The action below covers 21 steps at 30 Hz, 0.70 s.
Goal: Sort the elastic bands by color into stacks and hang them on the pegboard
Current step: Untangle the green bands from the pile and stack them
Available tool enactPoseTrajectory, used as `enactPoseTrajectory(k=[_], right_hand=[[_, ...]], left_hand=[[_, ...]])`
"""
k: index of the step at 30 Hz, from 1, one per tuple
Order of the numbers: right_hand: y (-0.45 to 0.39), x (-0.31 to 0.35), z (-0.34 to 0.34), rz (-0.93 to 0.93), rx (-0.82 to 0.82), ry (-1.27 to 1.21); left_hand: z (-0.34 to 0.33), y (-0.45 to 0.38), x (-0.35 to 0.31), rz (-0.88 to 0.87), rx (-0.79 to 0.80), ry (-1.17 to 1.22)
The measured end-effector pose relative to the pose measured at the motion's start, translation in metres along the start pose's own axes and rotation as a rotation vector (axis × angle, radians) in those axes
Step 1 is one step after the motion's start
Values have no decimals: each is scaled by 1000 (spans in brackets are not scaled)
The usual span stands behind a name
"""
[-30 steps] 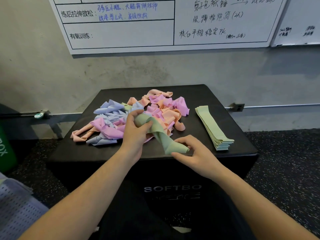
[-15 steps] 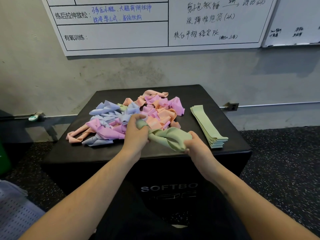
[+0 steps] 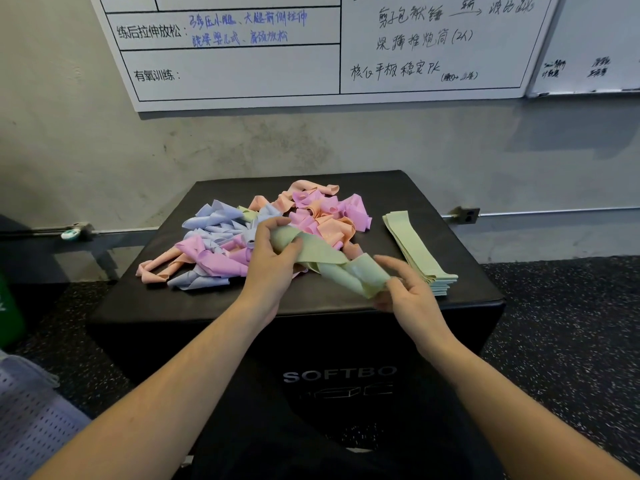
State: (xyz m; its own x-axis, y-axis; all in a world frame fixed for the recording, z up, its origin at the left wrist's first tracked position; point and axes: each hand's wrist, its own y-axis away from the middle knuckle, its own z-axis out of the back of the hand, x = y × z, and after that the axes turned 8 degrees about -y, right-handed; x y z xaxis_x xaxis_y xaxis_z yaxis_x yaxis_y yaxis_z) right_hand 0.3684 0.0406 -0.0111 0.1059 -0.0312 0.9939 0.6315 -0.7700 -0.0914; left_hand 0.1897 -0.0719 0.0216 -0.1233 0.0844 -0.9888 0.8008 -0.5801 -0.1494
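Note:
A twisted green elastic band (image 3: 332,261) stretches between my two hands above the front of the black soft box (image 3: 460,244). My left hand (image 3: 272,261) pinches its left end beside the pile. My right hand (image 3: 403,292) grips its right end from below, fingers partly spread. A tangled pile of blue, pink and orange bands (image 3: 242,237) lies on the box top behind my left hand. A neat stack of flat green bands (image 3: 417,251) lies to the right of the pile, near the box's right edge.
A perforated grey pegboard panel (image 3: 31,420) lies on the floor at lower left. A whiteboard (image 3: 311,57) with writing hangs on the concrete wall behind the box. A green object (image 3: 8,313) stands at the far left. Speckled dark flooring (image 3: 561,313) surrounds the box.
The green band was bunched between my hands half a second ago; now it is drawn out longer, with my right hand moved right toward the green stack and its fingers spread.

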Motion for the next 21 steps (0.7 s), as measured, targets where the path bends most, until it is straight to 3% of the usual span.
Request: enactPoseTrajectory(k=[4, 7, 11, 15, 21], right_hand=[[1, 1, -1, -162, 161, -224], [-1, -3, -2, -169, 269, -334], [0, -5, -7, -83, 369, -108], [0, -7, -7, 12, 265, 21], [-4, -5, 10, -41, 181, 5]], left_hand=[[-1, 1, -4, 1, 12, 41], [-4, 3, -5, 18, 36, 81], [-10, 3, -9, 47, 37, 179], [-6, -2, -7, 107, 16, 232], [3, -5, 4, 182, -33, 175]])
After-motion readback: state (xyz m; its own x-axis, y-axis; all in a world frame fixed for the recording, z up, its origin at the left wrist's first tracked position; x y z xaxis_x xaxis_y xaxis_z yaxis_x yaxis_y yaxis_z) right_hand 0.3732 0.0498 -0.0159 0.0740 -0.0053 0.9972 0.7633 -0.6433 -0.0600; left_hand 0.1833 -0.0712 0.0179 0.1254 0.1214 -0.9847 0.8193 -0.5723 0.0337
